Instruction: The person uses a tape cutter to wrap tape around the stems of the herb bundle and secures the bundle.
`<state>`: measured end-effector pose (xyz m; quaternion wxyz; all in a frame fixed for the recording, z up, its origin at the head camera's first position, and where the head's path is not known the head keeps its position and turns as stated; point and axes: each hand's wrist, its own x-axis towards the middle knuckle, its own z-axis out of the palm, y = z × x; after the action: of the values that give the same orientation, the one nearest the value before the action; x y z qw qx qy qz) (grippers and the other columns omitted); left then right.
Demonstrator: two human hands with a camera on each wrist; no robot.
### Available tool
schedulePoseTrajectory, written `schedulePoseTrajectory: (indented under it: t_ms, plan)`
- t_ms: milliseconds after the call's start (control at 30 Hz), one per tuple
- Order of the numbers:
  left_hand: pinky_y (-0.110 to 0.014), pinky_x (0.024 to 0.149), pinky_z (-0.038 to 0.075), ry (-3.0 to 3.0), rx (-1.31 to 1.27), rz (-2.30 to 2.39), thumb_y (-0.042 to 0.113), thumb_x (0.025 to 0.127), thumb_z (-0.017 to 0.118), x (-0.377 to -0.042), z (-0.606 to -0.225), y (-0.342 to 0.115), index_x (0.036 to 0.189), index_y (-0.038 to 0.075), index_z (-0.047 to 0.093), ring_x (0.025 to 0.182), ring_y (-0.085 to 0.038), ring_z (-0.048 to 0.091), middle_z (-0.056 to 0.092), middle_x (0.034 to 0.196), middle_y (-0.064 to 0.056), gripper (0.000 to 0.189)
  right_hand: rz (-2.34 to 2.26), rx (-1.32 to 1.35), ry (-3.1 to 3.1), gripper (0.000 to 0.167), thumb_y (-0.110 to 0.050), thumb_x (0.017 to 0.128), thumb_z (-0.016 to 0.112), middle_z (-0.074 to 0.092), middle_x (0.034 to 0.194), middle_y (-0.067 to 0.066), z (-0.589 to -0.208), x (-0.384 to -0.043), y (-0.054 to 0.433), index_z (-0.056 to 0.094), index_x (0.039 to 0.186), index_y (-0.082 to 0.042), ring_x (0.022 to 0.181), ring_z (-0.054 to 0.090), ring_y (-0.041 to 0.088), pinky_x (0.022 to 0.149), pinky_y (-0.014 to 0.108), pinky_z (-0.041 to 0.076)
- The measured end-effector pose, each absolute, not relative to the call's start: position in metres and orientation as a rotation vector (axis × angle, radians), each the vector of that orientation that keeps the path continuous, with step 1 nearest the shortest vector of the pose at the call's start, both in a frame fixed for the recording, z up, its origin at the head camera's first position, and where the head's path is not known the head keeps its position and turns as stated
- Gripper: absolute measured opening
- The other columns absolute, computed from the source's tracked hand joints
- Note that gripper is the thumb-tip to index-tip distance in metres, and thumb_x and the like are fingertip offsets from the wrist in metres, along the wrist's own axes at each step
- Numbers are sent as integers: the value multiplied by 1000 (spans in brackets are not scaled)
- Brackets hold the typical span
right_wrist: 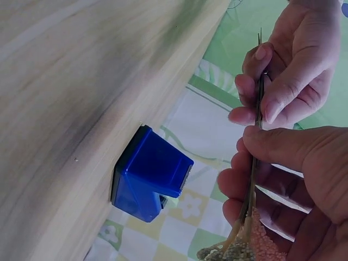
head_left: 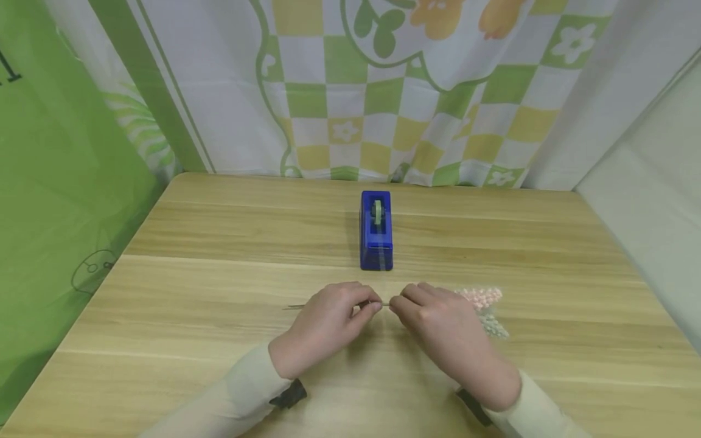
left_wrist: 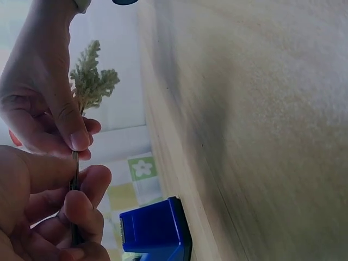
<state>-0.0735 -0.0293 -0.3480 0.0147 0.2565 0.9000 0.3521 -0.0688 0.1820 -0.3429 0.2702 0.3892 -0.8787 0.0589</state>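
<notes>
Both hands hold a thin bundle of flower stems (right_wrist: 260, 92) above the table. My left hand (head_left: 328, 313) pinches the stems between thumb and fingers, and their bare ends stick out past it on the left. Close beside it, my right hand (head_left: 446, 325) grips the same bundle nearer the blooms. A fuzzy pink flower head (head_left: 484, 297) and a grey-green one (head_left: 495, 326) show beyond the right hand, partly hidden by it in the head view. The grey-green flower head (left_wrist: 92, 79) stands above the right hand in the left wrist view.
A blue tape dispenser (head_left: 376, 258) with a roll of tape stands on the wooden table (head_left: 219, 243), just beyond the hands. Behind the table's far edge hangs a checked, flowered curtain (head_left: 345, 91). Green cloth (head_left: 60, 182) hangs at the left.
</notes>
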Motion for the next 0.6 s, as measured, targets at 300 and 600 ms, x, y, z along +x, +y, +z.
schedulePoseTrajectory:
  t_ms: [300, 600]
  plan:
    - [-22, 73, 56, 2829, 829, 1112, 12, 102, 67, -75, -349, -28, 102, 7, 79, 83, -11, 69, 78, 96, -2, 13, 191, 1010, -2360, 11, -16, 94, 71, 64, 77, -2, -344, -68, 181, 70, 85, -11, 66, 58, 12, 51, 22, 50]
    - [-24, 75, 57, 2835, 817, 1161, 13, 101, 69, -75, -348, -27, 100, 8, 80, 83, -11, 69, 78, 95, -1, 12, 190, 986, -2441, 15, -11, 89, 82, 64, 76, -2, -340, -65, 178, 66, 87, -11, 65, 59, 10, 53, 20, 51]
